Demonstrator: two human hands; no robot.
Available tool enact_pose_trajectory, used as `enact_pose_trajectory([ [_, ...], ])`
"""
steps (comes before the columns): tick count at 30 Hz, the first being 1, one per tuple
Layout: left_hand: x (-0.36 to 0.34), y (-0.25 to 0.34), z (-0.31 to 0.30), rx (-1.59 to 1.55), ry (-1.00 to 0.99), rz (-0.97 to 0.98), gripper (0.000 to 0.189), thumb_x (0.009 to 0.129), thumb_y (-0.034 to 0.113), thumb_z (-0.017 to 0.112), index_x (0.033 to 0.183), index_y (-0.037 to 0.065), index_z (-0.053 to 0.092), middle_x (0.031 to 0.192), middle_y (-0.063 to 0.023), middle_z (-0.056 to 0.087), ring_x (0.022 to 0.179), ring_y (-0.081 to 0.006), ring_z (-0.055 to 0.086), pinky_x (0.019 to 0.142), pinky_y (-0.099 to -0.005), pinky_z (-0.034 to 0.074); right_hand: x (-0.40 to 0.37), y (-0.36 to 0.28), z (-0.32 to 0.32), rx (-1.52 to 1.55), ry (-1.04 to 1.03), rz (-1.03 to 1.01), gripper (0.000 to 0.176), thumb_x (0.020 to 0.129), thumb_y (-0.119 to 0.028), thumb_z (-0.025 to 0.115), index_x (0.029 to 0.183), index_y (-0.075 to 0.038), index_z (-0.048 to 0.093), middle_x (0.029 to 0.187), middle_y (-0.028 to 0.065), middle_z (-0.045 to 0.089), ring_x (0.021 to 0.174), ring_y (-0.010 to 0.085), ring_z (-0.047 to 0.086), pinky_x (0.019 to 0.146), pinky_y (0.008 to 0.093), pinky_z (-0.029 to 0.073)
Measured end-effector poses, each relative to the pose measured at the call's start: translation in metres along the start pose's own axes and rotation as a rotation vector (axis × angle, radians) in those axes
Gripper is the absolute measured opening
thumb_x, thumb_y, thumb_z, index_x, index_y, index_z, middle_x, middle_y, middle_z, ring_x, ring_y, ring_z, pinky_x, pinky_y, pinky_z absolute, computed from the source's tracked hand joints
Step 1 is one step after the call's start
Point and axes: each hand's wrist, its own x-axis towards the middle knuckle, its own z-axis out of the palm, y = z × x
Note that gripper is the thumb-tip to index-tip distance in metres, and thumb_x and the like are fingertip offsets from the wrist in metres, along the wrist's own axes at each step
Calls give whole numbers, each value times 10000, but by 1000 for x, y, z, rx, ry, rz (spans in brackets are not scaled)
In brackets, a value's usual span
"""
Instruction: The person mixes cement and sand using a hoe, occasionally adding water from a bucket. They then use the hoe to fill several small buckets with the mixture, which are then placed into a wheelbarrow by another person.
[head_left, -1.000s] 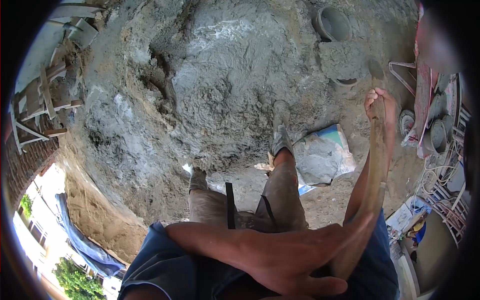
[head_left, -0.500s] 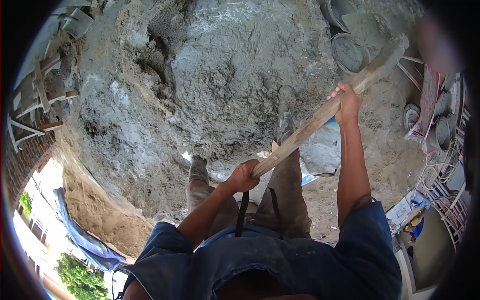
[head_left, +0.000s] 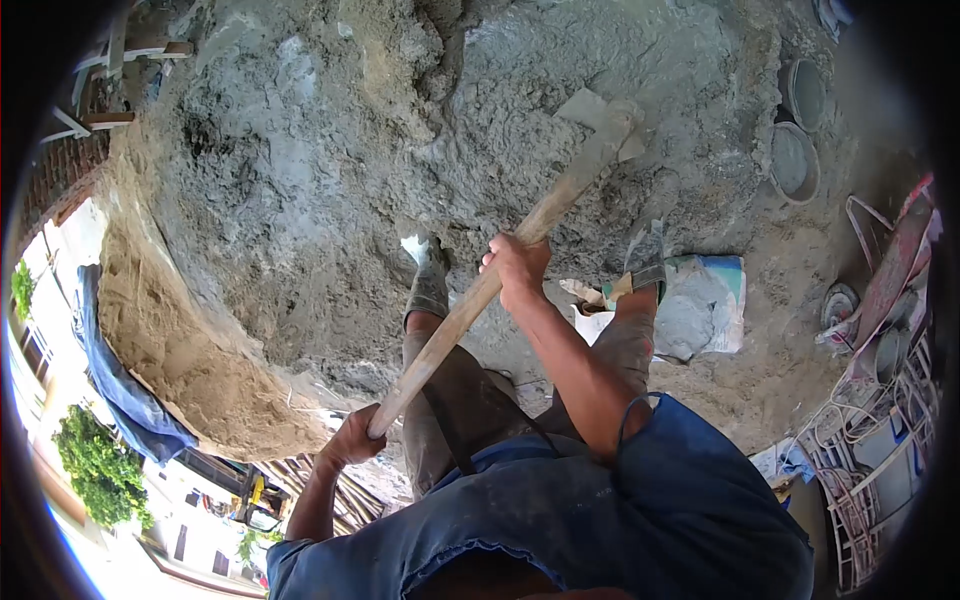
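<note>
My left hand point(head_left: 357, 437) is wrapped round the lower end of a long wooden handle point(head_left: 455, 325). Farther up, my right hand point(head_left: 518, 265) grips the same handle near its middle. A mud-coated hoe blade point(head_left: 603, 125) at the far end rests on or just over wet grey mortar point(head_left: 520, 150); actual contact is hard to tell. Both my feet stand at the near edge of the mix, either side of the handle's line.
Two buckets point(head_left: 795, 162), one holding grey mix, stand at the upper right. An opened cement bag point(head_left: 715, 310) lies beside my right leg. Sand point(head_left: 190, 350) and a blue tarp point(head_left: 125, 375) are at the left, metal frames point(head_left: 860, 480) at the lower right.
Both hands have moved left with the handle. The blade end has come down from the upper right onto or near the mortar, and the view has shifted.
</note>
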Motion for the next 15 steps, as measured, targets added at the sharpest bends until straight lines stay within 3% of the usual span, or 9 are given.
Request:
enact_pose_trajectory([
  [4,42,39,15,65,236,114,226,705,14,586,927,25,544,815,-221,622,778,-422,620,671,-412,500,-2,-75,23,19,-164,-158,186,750,-8,621,861,4,472,668,77,517,477,184,541,430,363,487],
  [7,112,109,23,18,392,294,283,695,55,611,965,22,536,853,-233,611,813,-382,631,727,-402,492,65,-158,55,-111,-183,-311,101,768,-14,613,798,9,520,661,82,547,488,182,548,444,356,482],
  [9,119,148,48,-78,296,227,308,690,68,619,982,12,539,866,-232,611,830,-352,636,744,-397,490,108,-184,62,-358,-171,-280,90,770,-19,617,730,0,538,644,86,571,490,177,554,457,346,488],
  [12,72,188,64,-183,124,3,375,681,94,642,1026,-17,546,882,-219,615,856,-272,642,774,-389,489,117,-113,32,-443,-143,-68,100,757,-32,621,706,-1,541,632,94,584,484,187,566,455,355,491],
  [15,8,134,73,-74,130,-6,409,681,101,646,1067,-2,560,875,-223,627,854,-325,645,780,-399,492,70,-53,-17,-203,-101,120,92,755,1,597,764,-8,506,640,91,532,470,200,544,436,386,484],
])
